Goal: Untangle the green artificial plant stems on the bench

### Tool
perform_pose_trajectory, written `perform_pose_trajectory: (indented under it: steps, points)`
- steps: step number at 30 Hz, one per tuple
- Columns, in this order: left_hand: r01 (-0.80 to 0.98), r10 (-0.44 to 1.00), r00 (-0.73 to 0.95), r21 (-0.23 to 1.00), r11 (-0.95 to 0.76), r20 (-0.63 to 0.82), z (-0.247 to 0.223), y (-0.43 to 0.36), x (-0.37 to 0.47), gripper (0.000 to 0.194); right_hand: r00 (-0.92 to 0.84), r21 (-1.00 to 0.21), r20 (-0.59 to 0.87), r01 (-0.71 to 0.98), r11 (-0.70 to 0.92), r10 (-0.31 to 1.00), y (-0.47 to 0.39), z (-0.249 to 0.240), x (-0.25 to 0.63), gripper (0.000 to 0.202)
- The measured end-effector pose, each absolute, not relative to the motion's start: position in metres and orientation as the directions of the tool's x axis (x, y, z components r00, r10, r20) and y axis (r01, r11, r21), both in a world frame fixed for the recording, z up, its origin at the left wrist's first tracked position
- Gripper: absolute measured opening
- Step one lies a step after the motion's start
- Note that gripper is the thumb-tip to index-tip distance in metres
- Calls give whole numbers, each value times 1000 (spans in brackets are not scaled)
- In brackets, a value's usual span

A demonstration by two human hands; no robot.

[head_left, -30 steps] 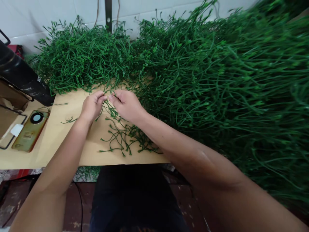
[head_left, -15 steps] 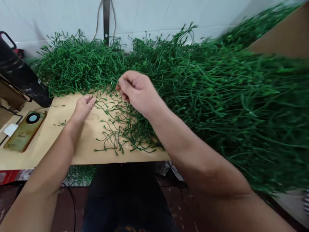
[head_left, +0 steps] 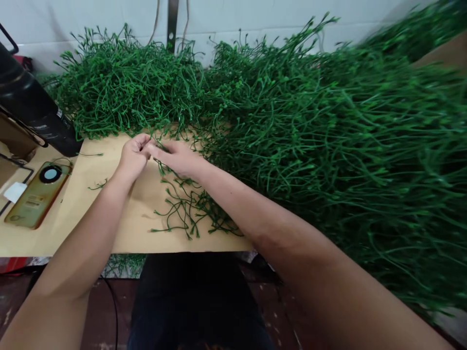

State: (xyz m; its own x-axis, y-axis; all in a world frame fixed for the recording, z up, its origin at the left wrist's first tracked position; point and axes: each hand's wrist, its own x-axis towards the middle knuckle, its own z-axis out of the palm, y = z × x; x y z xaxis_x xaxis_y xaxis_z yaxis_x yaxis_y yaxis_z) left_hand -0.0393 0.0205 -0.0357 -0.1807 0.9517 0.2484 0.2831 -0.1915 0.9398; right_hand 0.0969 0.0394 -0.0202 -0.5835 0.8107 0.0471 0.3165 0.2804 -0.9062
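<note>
Above the tan board, the fingertips of my left hand (head_left: 134,154) and my right hand (head_left: 177,156) meet. My left hand is closed in a pinch on a thin green plastic stem (head_left: 157,143), a bit of which shows between the hands. The thumb and fingers of my right hand close at the same stem from the right; its far end is hidden. Below my right wrist lie several loose forked green stems (head_left: 182,209), scattered over the board. A dense heap of the same stems (head_left: 124,92) rises just behind both hands.
A much larger pile of green stems (head_left: 346,160) covers the right side. On the left are a leaning black bottle (head_left: 40,107) and a phone in a yellowed case (head_left: 38,197). The tan board (head_left: 87,228) ends at my lap. A metal upright (head_left: 172,24) stands against the tiled wall.
My right hand has come down and left from above the board to meet my left hand. My left hand has shifted slightly right. The view has moved a little.
</note>
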Motion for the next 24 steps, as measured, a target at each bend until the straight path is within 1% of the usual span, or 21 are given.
perform_pose_trajectory:
  steps: [2,4,7,9,10,11,13,14,15,16,17,19,21,22,24]
  points:
    - [293,943,-224,940,-177,247,-37,24,-40,26,-622,-865,51,364,347,781,39,-21,95,27]
    - [305,930,-271,939,-162,248,-39,28,-39,25,-620,-812,73,418,408,781,39,-21,93,26]
    - [320,920,-316,939,-126,231,-41,32,-38,24,-603,-666,144,528,527,785,33,-18,95,26]
    - [325,924,-326,941,-90,201,-43,35,-43,24,-623,-564,161,579,590,765,22,-12,98,25]
    - [325,916,-350,943,-76,195,-44,37,-49,25,-679,-525,148,562,639,719,13,-8,101,24]
    - [321,900,-390,945,-66,196,-46,38,-56,25,-755,-497,130,511,702,642,3,-3,104,21]
    - [297,837,-505,953,-58,209,-48,40,-72,27,-910,-472,101,311,825,401,-21,11,109,13]
    - [268,812,-549,962,-56,200,-48,40,-78,27,-952,-469,103,208,858,287,-32,19,111,8]
    - [230,802,-568,971,-61,185,-47,38,-83,28,-971,-473,103,144,869,217,-41,26,113,5]
    - [195,815,-554,978,-71,169,-45,36,-84,28,-972,-485,104,137,864,212,-46,32,114,6]
    - [172,849,-508,983,-67,147,-42,33,-81,28,-960,-513,109,168,842,258,-48,37,115,7]
    - [148,915,-388,987,-54,108,-34,27,-70,29,-887,-599,140,278,751,440,-40,40,116,12]
    - [123,945,-314,991,-54,90,-27,20,-56,31,-763,-688,209,330,647,611,-23,34,119,20]
    - [104,949,-300,992,-65,94,-24,18,-51,31,-704,-718,242,333,611,668,-14,29,120,22]
    - [67,952,-286,994,-90,106,-20,14,-45,29,-614,-739,278,354,573,738,2,17,122,22]
